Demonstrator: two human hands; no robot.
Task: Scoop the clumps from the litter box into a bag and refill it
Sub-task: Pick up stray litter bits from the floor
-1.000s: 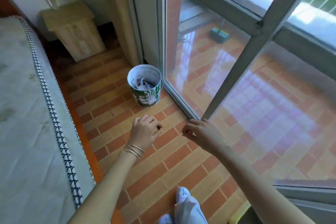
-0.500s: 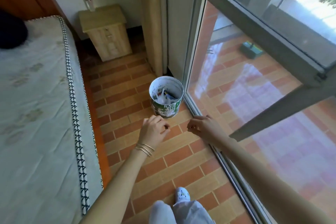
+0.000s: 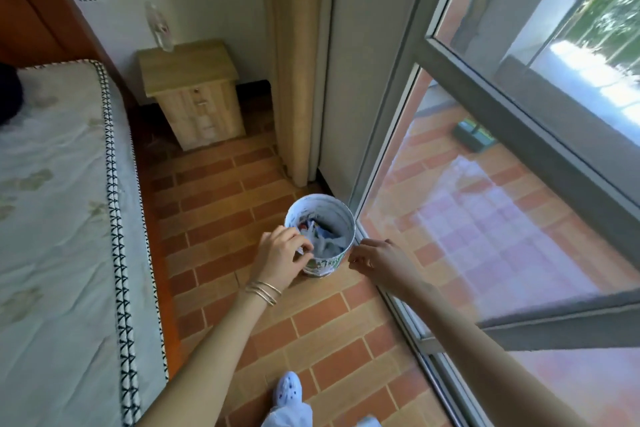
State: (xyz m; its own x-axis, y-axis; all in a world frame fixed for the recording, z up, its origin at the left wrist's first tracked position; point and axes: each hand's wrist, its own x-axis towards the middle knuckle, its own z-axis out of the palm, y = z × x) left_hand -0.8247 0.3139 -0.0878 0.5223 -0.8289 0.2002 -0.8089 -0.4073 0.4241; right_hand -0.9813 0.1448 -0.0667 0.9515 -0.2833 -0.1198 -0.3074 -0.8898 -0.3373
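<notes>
A small round bucket [image 3: 341, 210], white inside with a green printed outside, stands on the tiled floor beside the glass door track. Crumpled white and blue bags or paper [image 3: 327, 239] fill its bottom. My left hand [image 3: 280, 255], with bangles on the wrist, hovers at the bucket's near left rim with fingers loosely curled; I cannot tell whether they touch the rim. Just right of the bucket, my right hand [image 3: 381, 260] has loosely curled fingers and holds nothing.
A bed [image 3: 52, 218] with a patterned edge runs along the left. A wooden nightstand [image 3: 194, 97] with a clear bottle [image 3: 159, 28] stands at the back wall, next to a beige curtain [image 3: 294, 62]. The sliding glass door [image 3: 485, 218] borders the right. My white shoe [image 3: 287, 388] is below.
I have moved closer to the bucket. Both hands have travelled forward, from well short of it to its near rim, one on each side.
</notes>
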